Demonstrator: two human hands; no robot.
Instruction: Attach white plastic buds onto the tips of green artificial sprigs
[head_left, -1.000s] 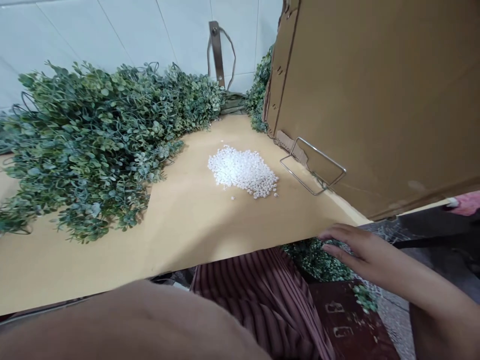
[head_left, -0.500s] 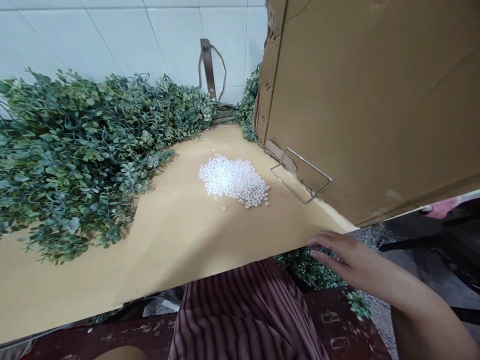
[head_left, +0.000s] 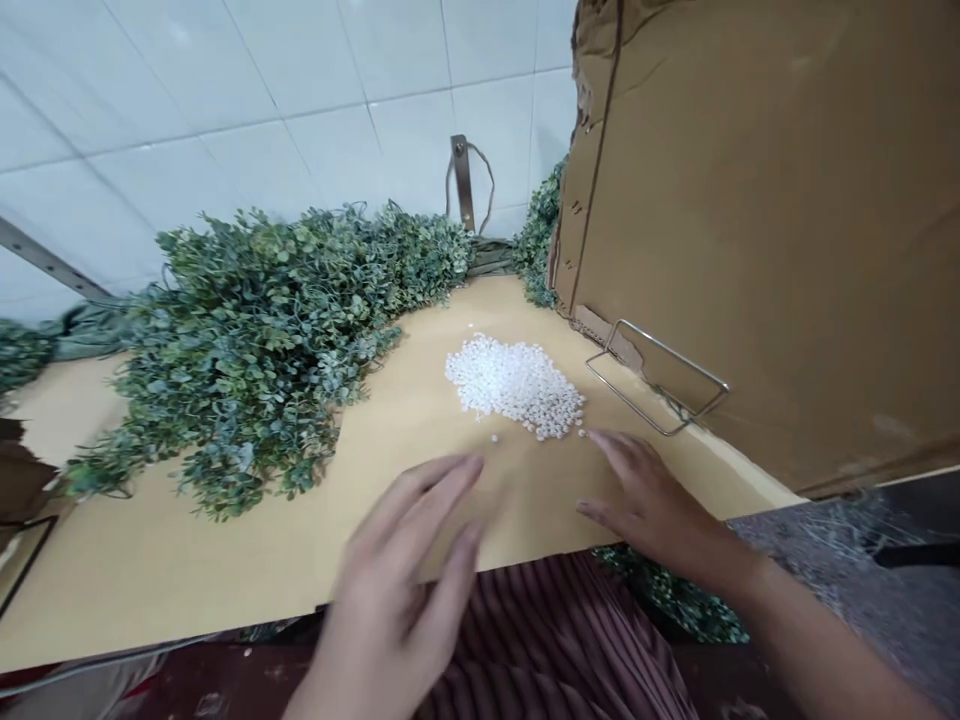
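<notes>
One tan tabletop (head_left: 420,470) stretches before you, with one cardboard panel (head_left: 765,230) standing along its right. One large foliage heap (head_left: 262,350) lies to the left. Your left hand (head_left: 394,570), blurred, and your right hand (head_left: 649,500), two in all, are open and empty near one uncountable white bead pile (head_left: 514,382) on the tabletop. One stray bead (head_left: 494,438) lies nearer you.
</notes>
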